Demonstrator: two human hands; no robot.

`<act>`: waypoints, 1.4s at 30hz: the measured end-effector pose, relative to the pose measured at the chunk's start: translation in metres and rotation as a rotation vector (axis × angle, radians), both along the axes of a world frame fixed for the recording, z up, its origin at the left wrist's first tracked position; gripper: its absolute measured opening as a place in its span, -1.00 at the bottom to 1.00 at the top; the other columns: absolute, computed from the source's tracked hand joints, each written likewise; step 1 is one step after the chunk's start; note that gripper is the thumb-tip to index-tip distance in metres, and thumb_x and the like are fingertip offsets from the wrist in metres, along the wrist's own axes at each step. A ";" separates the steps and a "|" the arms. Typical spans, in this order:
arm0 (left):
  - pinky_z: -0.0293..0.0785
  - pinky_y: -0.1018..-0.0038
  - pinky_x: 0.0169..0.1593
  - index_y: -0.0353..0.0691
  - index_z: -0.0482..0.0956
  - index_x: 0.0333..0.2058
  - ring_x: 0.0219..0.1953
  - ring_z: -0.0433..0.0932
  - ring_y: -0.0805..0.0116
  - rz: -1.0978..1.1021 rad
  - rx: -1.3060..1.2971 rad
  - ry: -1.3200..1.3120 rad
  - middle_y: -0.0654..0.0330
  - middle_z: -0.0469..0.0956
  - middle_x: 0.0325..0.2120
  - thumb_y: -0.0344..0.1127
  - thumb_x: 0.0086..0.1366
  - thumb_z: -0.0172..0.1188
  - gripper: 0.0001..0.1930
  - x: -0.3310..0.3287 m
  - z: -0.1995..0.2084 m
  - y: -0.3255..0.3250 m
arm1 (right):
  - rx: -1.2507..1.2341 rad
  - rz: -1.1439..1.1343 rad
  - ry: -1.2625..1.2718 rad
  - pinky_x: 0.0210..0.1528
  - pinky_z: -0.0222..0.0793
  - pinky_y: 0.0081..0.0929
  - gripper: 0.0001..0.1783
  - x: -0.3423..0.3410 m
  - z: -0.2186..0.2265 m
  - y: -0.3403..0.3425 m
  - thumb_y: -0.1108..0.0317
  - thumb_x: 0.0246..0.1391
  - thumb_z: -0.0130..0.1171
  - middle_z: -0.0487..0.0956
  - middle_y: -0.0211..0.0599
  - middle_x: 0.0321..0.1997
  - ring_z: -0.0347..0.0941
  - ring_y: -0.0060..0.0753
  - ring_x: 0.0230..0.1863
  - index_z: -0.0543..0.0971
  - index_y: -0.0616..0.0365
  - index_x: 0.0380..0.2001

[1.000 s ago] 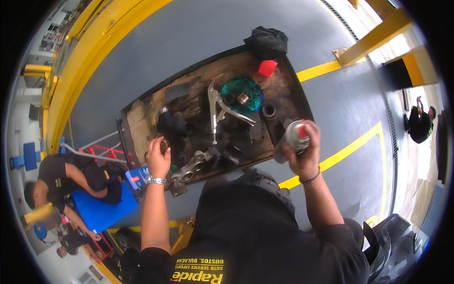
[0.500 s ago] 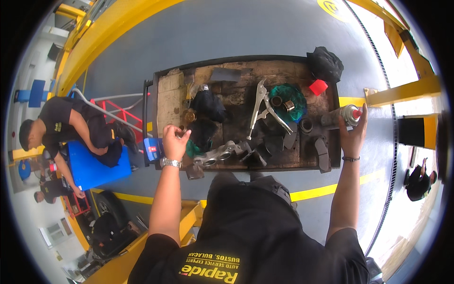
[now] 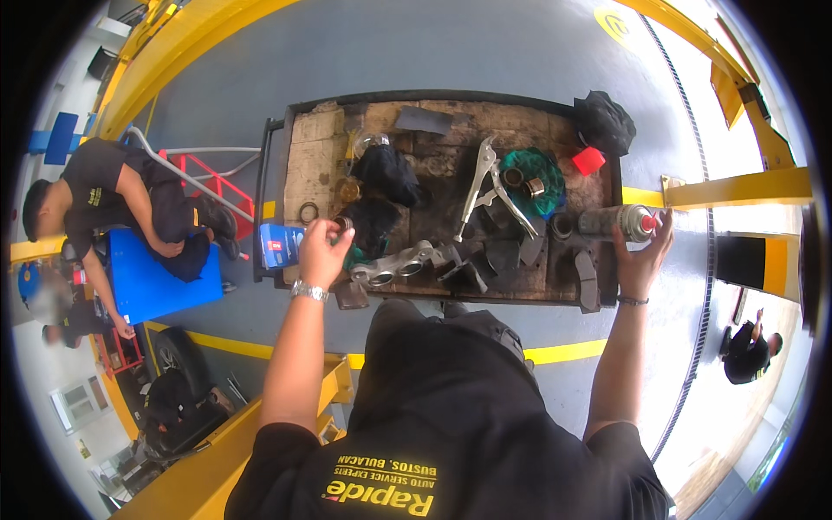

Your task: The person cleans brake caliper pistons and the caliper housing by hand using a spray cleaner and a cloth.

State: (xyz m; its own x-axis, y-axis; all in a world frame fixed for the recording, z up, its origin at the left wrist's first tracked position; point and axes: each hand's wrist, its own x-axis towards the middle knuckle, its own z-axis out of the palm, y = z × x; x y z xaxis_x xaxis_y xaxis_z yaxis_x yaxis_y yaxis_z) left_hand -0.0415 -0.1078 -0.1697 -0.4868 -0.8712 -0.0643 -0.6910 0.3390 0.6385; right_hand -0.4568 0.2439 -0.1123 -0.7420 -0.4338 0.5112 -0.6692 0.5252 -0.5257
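My left hand point(image 3: 321, 251) is closed in a pinch over the left end of a metal cart, holding a small dark metal ring point(image 3: 345, 224) at its fingertips. A thin ring point(image 3: 308, 212) lies just beyond it. Beside this hand are a blue box point(image 3: 282, 246) and a grey metal brake caliper bracket point(image 3: 394, 268). My right hand point(image 3: 640, 260) curls around the top end of a spray can point(image 3: 602, 222) with a red nozzle, tilted on its side across the cart's right edge. Locking pliers point(image 3: 478, 186) lie mid-cart, next to a green cloth point(image 3: 542, 178) with metal cylinders on it.
Brake pads point(image 3: 587, 280), black cloths point(image 3: 387, 184) and a red block point(image 3: 588, 160) lie on the cart's stained cardboard point(image 3: 312, 143). A black bag point(image 3: 604, 121) hangs at its far right corner. At left, a person point(image 3: 130, 199) sits by a blue panel point(image 3: 165, 276). Yellow lift arms point(image 3: 745, 186) flank me.
The view has shifted slightly. My left hand has moved a little, and the ring at its fingertips and a thin ring beyond now show clearly. The spray can lies nearer to level in my right hand.
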 end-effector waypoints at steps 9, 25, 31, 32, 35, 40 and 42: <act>0.54 0.32 -0.06 -0.28 0.63 -0.01 -0.17 0.67 0.13 -0.092 0.514 -0.182 -0.07 0.69 -0.22 0.20 0.25 0.33 -0.38 0.020 0.013 0.046 | 0.063 0.471 -0.128 0.03 0.47 -0.16 -0.60 0.113 -0.015 -0.027 0.49 -0.10 0.35 0.55 -0.07 -0.05 0.51 0.04 -0.03 0.62 0.18 -0.09; 0.45 0.38 -0.42 -0.22 0.69 -0.13 -0.54 0.61 0.26 -0.355 0.111 -0.421 0.07 0.62 -0.60 0.18 0.27 0.32 -0.48 -0.044 0.083 0.046 | 0.413 0.371 -0.376 -0.19 0.54 -0.12 -0.80 0.156 -0.085 -0.050 0.30 0.01 0.33 0.49 -0.17 -0.16 0.56 -0.01 -0.22 0.59 0.09 -0.29; 0.49 0.39 -0.20 -0.35 0.65 -0.11 -0.37 0.60 0.32 -0.221 0.429 -0.357 0.10 0.66 -0.45 0.18 0.40 0.17 -0.42 -0.050 0.084 0.032 | 0.196 0.148 -0.688 -0.19 0.53 -0.17 -0.79 0.139 -0.077 -0.012 0.42 0.01 0.30 0.63 -0.11 -0.27 0.61 0.01 -0.24 0.53 0.17 -0.27; 0.49 0.41 -0.20 -0.35 0.64 -0.10 -0.36 0.59 0.36 -0.198 0.449 -0.269 0.14 0.67 -0.43 0.17 0.40 0.18 -0.43 -0.048 0.084 0.033 | 0.128 0.148 -0.750 -0.18 0.53 -0.20 -0.79 0.137 -0.077 -0.004 0.44 0.04 0.29 0.64 -0.09 -0.27 0.62 0.01 -0.22 0.54 0.17 -0.24; 0.46 0.48 -0.18 -0.35 0.64 -0.07 -0.32 0.54 0.49 -0.097 0.561 -0.206 0.24 0.65 -0.38 0.09 0.41 0.21 -0.48 -0.045 0.088 0.038 | 0.045 0.233 -0.719 -0.16 0.53 -0.26 -0.77 0.133 -0.081 0.012 0.51 0.14 0.18 0.65 -0.04 -0.21 0.63 0.03 -0.18 0.55 0.15 -0.10; 0.41 0.59 -0.18 -0.31 0.64 -0.04 -0.32 0.45 0.61 -0.150 0.582 -0.080 0.36 0.57 -0.39 -0.03 0.43 0.23 -0.59 -0.059 0.101 0.045 | 0.029 0.448 -0.568 -0.19 0.52 -0.29 -0.74 0.132 -0.092 0.016 0.63 0.05 0.11 0.58 -0.14 -0.24 0.59 0.01 -0.28 0.62 0.14 -0.19; 0.40 0.59 -0.18 -0.29 0.63 -0.01 -0.33 0.43 0.61 -0.187 0.544 -0.112 0.37 0.54 -0.40 -0.07 0.43 0.22 -0.61 -0.069 0.105 0.047 | 0.036 0.438 -0.561 -0.21 0.51 -0.29 -0.76 0.132 -0.095 0.015 0.63 0.00 0.13 0.56 -0.16 -0.24 0.58 -0.01 -0.29 0.63 0.15 -0.25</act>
State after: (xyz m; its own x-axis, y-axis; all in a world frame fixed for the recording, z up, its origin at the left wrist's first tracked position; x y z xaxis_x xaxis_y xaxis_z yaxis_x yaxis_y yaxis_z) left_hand -0.1102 -0.0613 -0.0646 -0.5938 -0.5980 -0.5383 -0.7242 0.1058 0.6814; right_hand -0.3249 0.2587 -0.2069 -0.6428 -0.7616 0.0828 -0.4564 0.2939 -0.8398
